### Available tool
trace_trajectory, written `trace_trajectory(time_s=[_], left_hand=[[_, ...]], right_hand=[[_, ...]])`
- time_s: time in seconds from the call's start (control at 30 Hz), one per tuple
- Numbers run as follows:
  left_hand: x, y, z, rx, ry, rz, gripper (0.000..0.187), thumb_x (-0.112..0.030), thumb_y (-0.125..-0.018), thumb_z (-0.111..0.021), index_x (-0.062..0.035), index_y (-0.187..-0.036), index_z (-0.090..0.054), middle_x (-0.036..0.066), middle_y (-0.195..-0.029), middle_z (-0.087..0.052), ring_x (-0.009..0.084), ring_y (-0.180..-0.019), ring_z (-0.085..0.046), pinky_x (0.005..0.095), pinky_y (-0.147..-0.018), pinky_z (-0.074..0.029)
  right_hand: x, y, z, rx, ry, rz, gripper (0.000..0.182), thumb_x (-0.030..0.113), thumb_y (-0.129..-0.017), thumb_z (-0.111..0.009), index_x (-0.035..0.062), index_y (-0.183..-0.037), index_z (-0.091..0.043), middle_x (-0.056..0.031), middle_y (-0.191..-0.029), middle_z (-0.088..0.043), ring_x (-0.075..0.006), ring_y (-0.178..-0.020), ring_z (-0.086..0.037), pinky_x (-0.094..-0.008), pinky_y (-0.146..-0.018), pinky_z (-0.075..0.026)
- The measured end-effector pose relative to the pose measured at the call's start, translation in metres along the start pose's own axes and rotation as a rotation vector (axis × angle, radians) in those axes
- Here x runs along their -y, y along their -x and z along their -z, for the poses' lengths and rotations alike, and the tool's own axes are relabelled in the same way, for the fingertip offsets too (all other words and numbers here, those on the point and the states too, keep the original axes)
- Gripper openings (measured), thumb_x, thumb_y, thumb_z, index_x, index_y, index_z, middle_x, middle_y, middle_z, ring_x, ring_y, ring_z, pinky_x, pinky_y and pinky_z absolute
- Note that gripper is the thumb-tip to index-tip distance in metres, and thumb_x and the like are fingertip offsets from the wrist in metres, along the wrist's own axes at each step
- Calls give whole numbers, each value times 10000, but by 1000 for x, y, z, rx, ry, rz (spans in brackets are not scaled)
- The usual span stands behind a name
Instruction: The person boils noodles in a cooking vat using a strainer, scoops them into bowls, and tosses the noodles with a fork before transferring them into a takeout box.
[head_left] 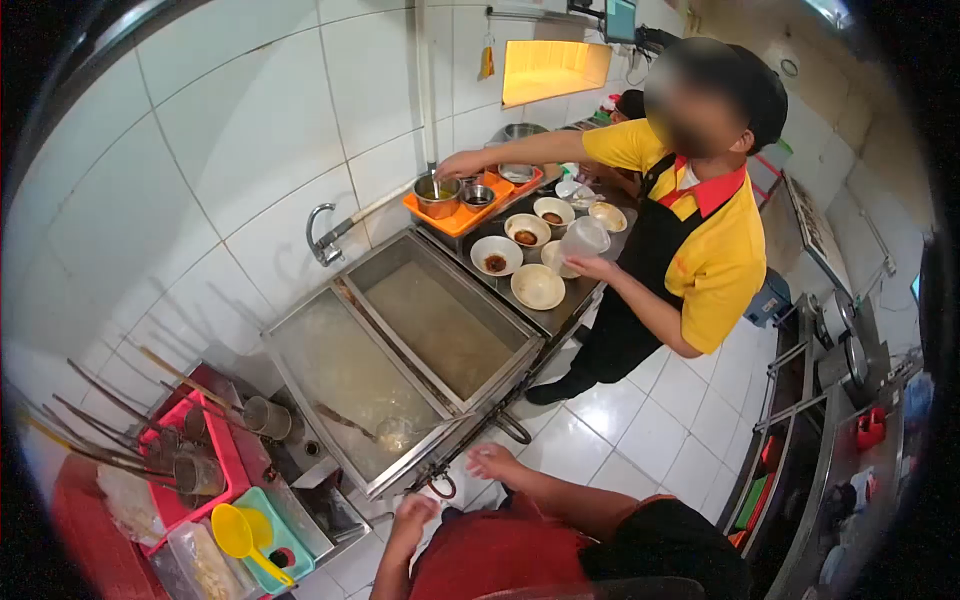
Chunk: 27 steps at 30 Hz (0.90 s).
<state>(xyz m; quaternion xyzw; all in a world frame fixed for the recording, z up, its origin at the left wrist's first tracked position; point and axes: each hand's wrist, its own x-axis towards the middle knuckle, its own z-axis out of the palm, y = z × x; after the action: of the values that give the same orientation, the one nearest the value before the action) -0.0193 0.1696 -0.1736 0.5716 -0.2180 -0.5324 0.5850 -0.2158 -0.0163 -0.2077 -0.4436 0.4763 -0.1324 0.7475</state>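
Note:
My left hand [415, 512] is in front of the cooker's front edge, its fingers loosely curled with nothing visible in them. To its right, my right hand [493, 464] hovers near the front edge, fingers apart and holding nothing. Both are closest to a steel cooker [455, 412] with two tanks of cloudy liquid. In the left tank lies a noodle strainer [393, 434], its basket in the liquid and its dark handle [345, 420] slanting to the back left. A long wooden stick [395, 345] rests along the divider between the tanks.
A co-worker [715, 260] reaches into a pot [438, 197] on an orange tray [460, 220] and holds a clear plastic container [585, 238] above several bowls [538, 287]. At left, long-handled strainers stand in a pink basket [235, 470], near a yellow dipper [232, 530]. A tap [322, 237] overhangs the cooker's back.

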Motion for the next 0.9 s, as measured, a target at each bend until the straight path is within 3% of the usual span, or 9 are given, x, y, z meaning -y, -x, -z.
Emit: trace_trajectory(time_s=[0.17,0.27,0.5,0.57,0.73,0.77,0.8,0.83,0.9], left_hand=[[177,26,90,170,-836,175,263,-289,-871,-581,-42,-924,-655,140,-916,-694,347,-846,-646,412,-780,-500],[242,91,157,598,-1729,46,300,-302,-818,-576,-85,-996,-683,139,-1077,-679,342,-1058,-622,453,-868,-501],[233,242,141,170,-1368,787,264,-231,-809,-583,-95,-1011,-682,113,-1087,-682,291,-1043,-638,442,-815,-519],[239,250,129,164,-1402,828,258,-211,-806,-585,-97,-1016,-682,106,-1091,-683,277,-1039,-643,439,-800,-524],[270,142,66,253,-1851,293,255,-139,-766,-607,-48,-998,-658,163,-1082,-675,301,-1020,-649,435,-807,-530],[280,118,35,-252,-1351,16,281,-143,-754,-583,-20,-1002,-630,206,-1047,-667,343,-1007,-640,430,-837,-521],[269,88,9,-21,-1644,-30,204,-176,-812,-593,-68,-977,-646,140,-835,-668,333,-816,-648,450,-663,-541],[272,60,-29,-224,-1018,56,146,-106,-810,-588,-59,-942,-629,130,-760,-645,269,-723,-637,387,-622,-519],[201,31,-125,49,-969,77,247,-165,-783,-565,-43,-976,-659,231,-998,-669,326,-915,-658,411,-788,-518]], right_hand=[[-124,-14,82,267,1180,555,411,416,-917,-583,5,-912,-581,-162,-896,-677,-323,-833,-657,-389,-750,-527],[-122,11,121,469,1437,211,473,416,-903,-550,-39,-939,-675,-258,-1017,-658,-419,-939,-631,-487,-865,-496],[-265,-70,332,153,1365,222,448,389,-912,-539,-20,-1033,-677,-203,-1087,-675,-405,-1036,-614,-459,-953,-469],[-170,21,333,-17,1251,212,356,301,-920,-510,-4,-857,-682,-209,-959,-672,-378,-921,-626,-455,-866,-490],[-184,103,412,-125,1273,-120,329,386,-871,-626,68,-895,-708,-151,-897,-712,-345,-861,-668,-434,-768,-540],[-308,61,485,-108,1475,386,344,396,-869,-611,73,-792,-701,-139,-778,-705,-334,-731,-667,-435,-680,-543],[-363,63,518,-163,1583,431,381,418,-893,-604,77,-743,-682,-109,-665,-676,-276,-590,-638,-385,-579,-528],[-306,111,494,-179,1187,-333,436,458,-929,-578,82,-728,-668,-70,-641,-653,-208,-535,-599,-351,-524,-506],[-324,144,518,-4,992,-591,465,504,-936,-564,86,-766,-676,-59,-644,-647,-183,-547,-594,-365,-495,-498]])
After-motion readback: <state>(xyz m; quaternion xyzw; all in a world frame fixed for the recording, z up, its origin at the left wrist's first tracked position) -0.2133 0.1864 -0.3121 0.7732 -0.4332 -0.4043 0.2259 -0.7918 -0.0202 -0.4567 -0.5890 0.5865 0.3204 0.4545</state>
